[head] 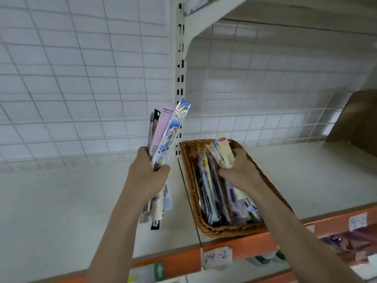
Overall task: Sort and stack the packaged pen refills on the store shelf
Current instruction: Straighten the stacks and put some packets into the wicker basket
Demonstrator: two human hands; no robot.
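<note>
My left hand grips a fanned bundle of long refill packets, pink, blue and black ones, held upright above the white shelf. Their lower ends stick out below my fist. To the right stands a brown wicker basket with several more refill packets standing on edge inside. My right hand reaches into the basket and pinches a cream-coloured packet with a red top, lifted above the others.
A white wire grid backs the shelf. A slotted upright post rises between the two bays. A brown cardboard piece leans at far right. The orange shelf edge carries a paper label reading "04-2".
</note>
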